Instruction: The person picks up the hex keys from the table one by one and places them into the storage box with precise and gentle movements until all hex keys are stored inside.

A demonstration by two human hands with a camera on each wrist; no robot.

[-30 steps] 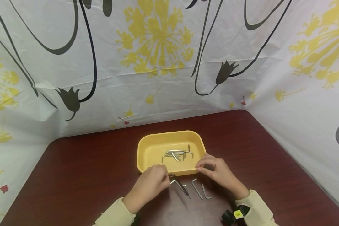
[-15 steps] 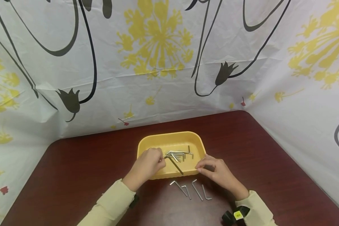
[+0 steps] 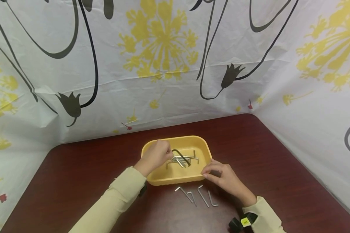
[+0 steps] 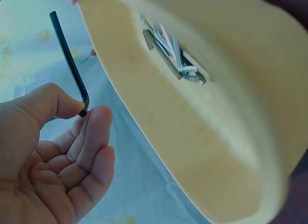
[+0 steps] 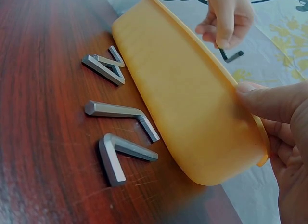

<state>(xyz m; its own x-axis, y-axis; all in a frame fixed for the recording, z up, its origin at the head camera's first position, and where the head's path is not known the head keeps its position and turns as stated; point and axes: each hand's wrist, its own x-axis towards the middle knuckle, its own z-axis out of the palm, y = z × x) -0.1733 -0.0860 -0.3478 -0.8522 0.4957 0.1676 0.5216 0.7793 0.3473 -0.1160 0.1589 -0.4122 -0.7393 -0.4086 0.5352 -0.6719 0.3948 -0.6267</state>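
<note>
Between thumb and fingertips, my left hand (image 3: 157, 156) pinches a black hex key (image 4: 70, 62) by its short bent end, above the yellow tray (image 3: 175, 180). The long arm of the key points away from the fingers. Inside the tray lies a loose pile of silver hex keys (image 4: 173, 53), some crossing one another. My right hand (image 3: 226, 181) grips the tray's rim at its near right corner, thumb outside and fingers on the other side of the wall, as the right wrist view shows.
Several silver hex keys (image 5: 115, 111) lie in a loose row on the dark red wooden table (image 3: 84, 181), in front of the tray. Behind and at the sides hangs a white cloth (image 3: 169, 106) with flower prints. A black strap device (image 3: 243, 221) sits at the right wrist.
My left hand has carried the black hex key from above the near row, forward over the tray wall, to above the pile. The right hand has stayed on the rim.
</note>
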